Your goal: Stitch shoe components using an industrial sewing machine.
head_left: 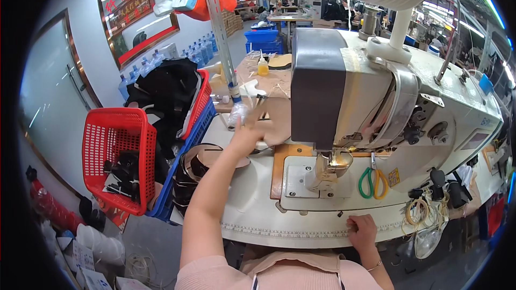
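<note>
My left hand (252, 130) reaches forward past the left side of a sewing machine (318, 86). Its fingers are smeared by motion, over or against a tan flat piece (279, 121); whether they grip it I cannot tell. Near the table's front edge rests my right hand (363, 231), its fingers curled in; anything inside them is hidden. A tiny black bit (339, 214) lies just left of it. Scissors (373, 182) with one green and one yellow handle lie right of the needle area. Rolled black and tan pieces (201, 164) stand beside my left forearm.
A red basket (121, 115) with black pieces stands left, beside a blue crate (166, 182). Behind it, black material (166, 91) fills another red basket. A metal post (220, 32) rises beyond my left hand. Cords and a plastic bag (428, 239) hang at the right edge.
</note>
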A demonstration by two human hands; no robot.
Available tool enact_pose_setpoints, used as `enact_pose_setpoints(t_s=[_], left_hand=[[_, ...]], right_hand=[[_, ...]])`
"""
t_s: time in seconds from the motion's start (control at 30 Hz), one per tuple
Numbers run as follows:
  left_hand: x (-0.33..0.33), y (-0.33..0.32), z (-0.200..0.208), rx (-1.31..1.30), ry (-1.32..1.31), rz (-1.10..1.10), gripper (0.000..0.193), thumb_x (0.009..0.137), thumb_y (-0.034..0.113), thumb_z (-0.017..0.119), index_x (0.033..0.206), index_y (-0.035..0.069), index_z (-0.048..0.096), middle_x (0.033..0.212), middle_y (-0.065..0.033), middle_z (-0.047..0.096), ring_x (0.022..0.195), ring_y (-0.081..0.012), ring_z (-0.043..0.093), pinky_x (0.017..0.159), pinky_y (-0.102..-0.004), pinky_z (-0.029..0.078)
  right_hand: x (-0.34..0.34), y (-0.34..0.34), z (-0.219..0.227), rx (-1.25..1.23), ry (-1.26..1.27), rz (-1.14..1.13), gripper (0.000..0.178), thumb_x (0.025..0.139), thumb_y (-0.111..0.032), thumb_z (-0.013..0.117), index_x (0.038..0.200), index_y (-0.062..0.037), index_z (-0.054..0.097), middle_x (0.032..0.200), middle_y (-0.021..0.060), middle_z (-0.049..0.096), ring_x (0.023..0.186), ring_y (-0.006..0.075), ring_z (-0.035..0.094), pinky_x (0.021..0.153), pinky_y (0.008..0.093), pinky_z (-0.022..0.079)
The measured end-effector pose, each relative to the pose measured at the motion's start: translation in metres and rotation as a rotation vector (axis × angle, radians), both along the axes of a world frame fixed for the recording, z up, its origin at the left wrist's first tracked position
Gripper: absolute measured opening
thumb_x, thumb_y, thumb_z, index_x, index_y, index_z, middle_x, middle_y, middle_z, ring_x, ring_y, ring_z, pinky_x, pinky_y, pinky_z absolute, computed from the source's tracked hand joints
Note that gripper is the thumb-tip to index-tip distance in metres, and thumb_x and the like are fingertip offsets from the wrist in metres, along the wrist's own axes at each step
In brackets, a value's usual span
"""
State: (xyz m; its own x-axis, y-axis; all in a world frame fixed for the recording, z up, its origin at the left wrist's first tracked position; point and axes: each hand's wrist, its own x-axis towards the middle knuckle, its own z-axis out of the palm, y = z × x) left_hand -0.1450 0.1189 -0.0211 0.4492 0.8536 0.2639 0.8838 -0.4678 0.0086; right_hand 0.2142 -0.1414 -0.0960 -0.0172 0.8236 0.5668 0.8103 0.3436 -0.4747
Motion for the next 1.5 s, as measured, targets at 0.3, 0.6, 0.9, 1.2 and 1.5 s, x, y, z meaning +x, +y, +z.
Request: enact_pose_setpoints(t_s=[0.3, 0.6, 0.9, 1.2, 1.5], left_hand=[[-0.043, -0.093, 0.032, -0.435, 0.530, 0.327, 0.038, 0.072, 0.035, 0.067, 0.099, 0.009, 0.066, 0.096, -0.0104, 0.064, 0.105, -0.0275, 0.055, 0.100, -0.0483, 0.027], [-0.035, -0.154, 0.071, -0.664, -1.145, -0.054, 0.025, 0.080, 0.012, 0.066, 0.099, -0.003, 0.062, 0.087, -0.0007, 0.063, 0.077, -0.0084, 0.057, 0.069, -0.0234, 0.046], [0.070, -0.164, 0.024, -1.372, -1.060, -0.669, 0.037, 0.077, 0.020, 0.072, 0.103, -0.003, 0.059, 0.091, -0.0003, 0.061, 0.081, -0.0076, 0.052, 0.075, -0.0242, 0.044], [0.133, -0.123, 0.041, -1.122, -1.291, -0.255, 0.028, 0.085, 0.022, 0.061, 0.104, 0.001, 0.062, 0.089, -0.0011, 0.063, 0.080, -0.0062, 0.056, 0.073, -0.0214, 0.045], [0.156, -0.113, 0.016, -0.534, -1.634, -0.181, 0.019, 0.085, 0.005, 0.056, 0.103, -0.001, 0.057, 0.095, -0.0036, 0.061, 0.084, -0.0085, 0.054, 0.075, -0.0220, 0.043]], right_hand=[[0.003, -0.001, -0.003, -0.006, 0.031, 0.007, 0.026, 0.056, 0.008, 0.058, 0.078, -0.0049, 0.061, 0.070, 0.0071, 0.060, 0.067, 0.0266, 0.056, 0.059, 0.0349, 0.047], [-0.047, 0.026, 0.039, -0.026, 0.183, 0.326, 0.018, 0.068, 0.001, 0.067, 0.084, -0.0060, 0.063, 0.069, 0.0070, 0.057, 0.061, 0.0202, 0.055, 0.054, 0.0292, 0.046], [-0.014, 0.031, 0.050, -0.485, 0.996, 0.546, 0.027, 0.077, 0.000, 0.066, 0.102, -0.0019, 0.058, 0.078, -0.0026, 0.058, 0.067, 0.0048, 0.053, 0.059, 0.0189, 0.043], [0.028, 0.132, 0.096, -0.356, 1.405, 0.305, 0.030, 0.073, -0.009, 0.071, 0.097, 0.0013, 0.055, 0.084, 0.0044, 0.060, 0.073, 0.0123, 0.058, 0.066, 0.0261, 0.048], [0.002, 0.200, 0.086, 0.446, 0.426, 0.028, 0.016, 0.070, -0.006, 0.065, 0.085, -0.0023, 0.061, 0.079, 0.0107, 0.062, 0.069, 0.0296, 0.057, 0.063, 0.0373, 0.045]])
